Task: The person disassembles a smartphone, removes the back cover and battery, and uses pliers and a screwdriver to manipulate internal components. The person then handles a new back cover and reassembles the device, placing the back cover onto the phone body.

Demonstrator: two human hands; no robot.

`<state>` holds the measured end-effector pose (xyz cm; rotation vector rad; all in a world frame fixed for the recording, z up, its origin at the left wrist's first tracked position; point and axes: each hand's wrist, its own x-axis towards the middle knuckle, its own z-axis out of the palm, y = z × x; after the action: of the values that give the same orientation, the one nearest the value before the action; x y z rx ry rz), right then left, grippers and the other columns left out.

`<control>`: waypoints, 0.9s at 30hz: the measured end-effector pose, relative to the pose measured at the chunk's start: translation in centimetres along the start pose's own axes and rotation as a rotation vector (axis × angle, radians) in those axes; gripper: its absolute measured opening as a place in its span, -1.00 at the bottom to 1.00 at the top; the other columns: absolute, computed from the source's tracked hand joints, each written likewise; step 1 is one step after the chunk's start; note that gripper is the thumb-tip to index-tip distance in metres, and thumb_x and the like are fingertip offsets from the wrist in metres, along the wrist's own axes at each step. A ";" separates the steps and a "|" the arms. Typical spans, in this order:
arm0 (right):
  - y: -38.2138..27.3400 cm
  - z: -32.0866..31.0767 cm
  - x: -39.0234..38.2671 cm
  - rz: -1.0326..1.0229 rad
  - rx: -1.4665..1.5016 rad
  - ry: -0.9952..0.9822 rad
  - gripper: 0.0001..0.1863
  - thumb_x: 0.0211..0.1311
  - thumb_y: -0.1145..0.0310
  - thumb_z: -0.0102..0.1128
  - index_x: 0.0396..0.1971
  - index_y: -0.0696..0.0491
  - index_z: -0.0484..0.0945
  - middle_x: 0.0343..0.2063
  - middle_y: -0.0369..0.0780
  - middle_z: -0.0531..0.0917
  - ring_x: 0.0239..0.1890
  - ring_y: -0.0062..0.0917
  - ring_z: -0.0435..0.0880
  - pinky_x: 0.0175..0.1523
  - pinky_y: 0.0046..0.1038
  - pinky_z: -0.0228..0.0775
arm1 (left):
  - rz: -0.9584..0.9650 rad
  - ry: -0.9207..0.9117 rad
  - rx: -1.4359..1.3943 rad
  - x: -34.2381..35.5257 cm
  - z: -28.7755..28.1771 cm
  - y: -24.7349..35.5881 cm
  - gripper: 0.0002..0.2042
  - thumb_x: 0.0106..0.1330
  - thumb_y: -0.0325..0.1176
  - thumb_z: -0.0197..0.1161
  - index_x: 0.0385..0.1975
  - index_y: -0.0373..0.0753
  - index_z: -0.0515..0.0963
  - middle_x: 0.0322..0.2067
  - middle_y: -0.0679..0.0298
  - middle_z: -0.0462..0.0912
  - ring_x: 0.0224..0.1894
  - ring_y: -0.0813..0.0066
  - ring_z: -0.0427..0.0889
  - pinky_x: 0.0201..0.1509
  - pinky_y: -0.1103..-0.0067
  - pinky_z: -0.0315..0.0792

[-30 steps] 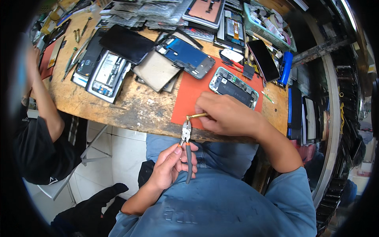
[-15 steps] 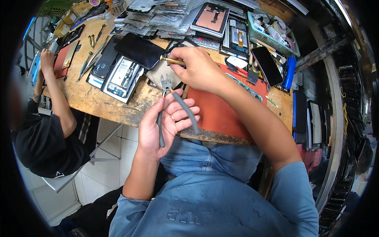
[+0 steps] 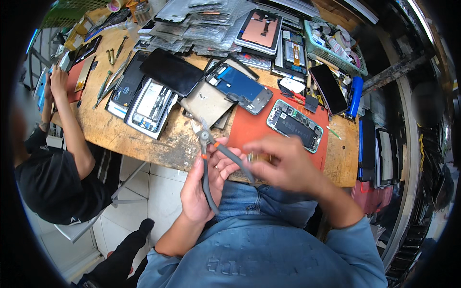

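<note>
My left hand (image 3: 201, 187) cradles grey-handled side cutters (image 3: 207, 140) with orange bands, palm upward, handles spread and jaws pointing away from me over the bench edge. My right hand (image 3: 283, 163), blurred by motion, is closed on a short brass-coloured tool (image 3: 261, 157), just right of the cutters’ handles. Beyond the hands, a teal-framed opened phone (image 3: 293, 126) lies on an orange mat (image 3: 249, 125). Behind the cutters are a beige flat panel (image 3: 204, 101) and a blue-backed screen part (image 3: 235, 86).
The worn wooden bench (image 3: 108, 125) carries stacked phones (image 3: 152, 108), screwdrivers (image 3: 103, 89), bagged parts (image 3: 197, 24) and a green basket (image 3: 331, 43). A co-worker’s arm (image 3: 72, 132) and black sleeve are at the left. A metal post (image 3: 408, 153) stands at the right.
The cutters’ handles have spread since a second ago. My right hand rose over the bench with the brass tool, then came back down and rightward, uncovering the blue screen part and teal phone.
</note>
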<state>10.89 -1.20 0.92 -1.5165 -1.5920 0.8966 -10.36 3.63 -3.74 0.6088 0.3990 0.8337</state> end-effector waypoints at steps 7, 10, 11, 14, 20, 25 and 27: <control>-1.4 3.6 -5.5 -0.025 -0.054 0.115 0.12 0.13 -0.12 0.62 0.49 0.30 0.29 0.02 0.00 0.62 0.00 -0.13 0.74 0.03 -0.19 0.62 | 0.293 -0.014 0.065 1.3 3.1 -3.7 -0.61 0.70 -0.08 -0.11 0.23 -0.26 0.35 0.24 -0.02 0.47 0.29 0.21 0.43 0.47 0.22 0.25; -1.3 2.3 -6.0 -0.049 0.062 0.137 -0.10 0.16 0.05 0.65 0.34 0.31 0.45 -0.09 -0.09 0.61 -0.12 -0.31 0.71 -0.04 -0.37 0.61 | 0.346 -0.025 0.360 2.8 4.4 -3.3 -0.65 0.70 -0.09 -0.12 0.13 -0.26 0.34 0.19 0.00 0.47 0.26 0.23 0.43 0.42 0.23 0.27; -1.2 1.7 -6.0 -0.020 0.080 0.125 -0.14 0.17 0.07 0.63 0.30 0.31 0.47 -0.07 -0.08 0.61 -0.12 -0.31 0.70 -0.06 -0.38 0.60 | 0.328 -0.038 0.443 3.1 4.7 -3.0 -0.66 0.71 -0.08 -0.13 0.11 -0.26 0.34 0.17 0.00 0.47 0.25 0.23 0.43 0.41 0.23 0.27; -0.7 -0.3 -5.7 0.018 0.078 0.047 -0.23 0.20 0.10 0.61 0.23 0.31 0.50 0.00 -0.05 0.59 -0.06 -0.31 0.68 -0.02 -0.38 0.58 | 0.295 -0.004 0.478 3.7 5.5 -3.1 -0.67 0.72 -0.07 -0.14 0.08 -0.25 0.33 0.13 0.02 0.47 0.21 0.25 0.45 0.38 0.24 0.29; 1.5 0.6 -4.9 0.001 0.392 -0.068 -0.24 0.26 0.15 0.61 0.29 0.26 0.44 0.11 -0.13 0.60 0.17 -0.48 0.62 0.21 -0.39 0.50 | 0.160 -0.125 0.261 4.1 4.7 -2.6 -0.48 0.71 0.20 -0.13 0.19 -0.20 0.35 0.18 0.05 0.51 0.19 0.26 0.55 0.36 0.35 0.40; 3.1 -2.8 -4.1 0.139 0.885 0.042 -0.36 0.41 0.16 0.47 0.32 0.18 0.47 0.05 -0.24 0.67 -0.04 -0.73 0.62 0.03 -0.55 0.49 | 0.445 0.015 0.669 3.4 3.1 -1.1 -0.46 0.65 0.03 0.08 0.37 -0.28 0.33 0.18 0.06 0.54 0.20 0.31 0.55 0.38 0.42 0.38; 4.0 -6.6 -3.4 0.208 0.993 0.159 -0.47 0.49 0.05 0.36 0.20 0.16 0.55 -0.12 -0.27 0.72 -0.44 -0.88 0.49 -0.39 -0.71 0.31 | 0.584 0.073 0.937 2.4 -0.2 -0.7 -0.60 0.63 -0.18 0.16 0.28 -0.31 0.42 0.07 0.12 0.59 0.08 0.39 0.57 0.25 0.49 0.45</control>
<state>18.62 -4.48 0.35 -0.9815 -0.6621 1.3630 -8.61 5.23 -4.56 1.6196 0.7002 1.2165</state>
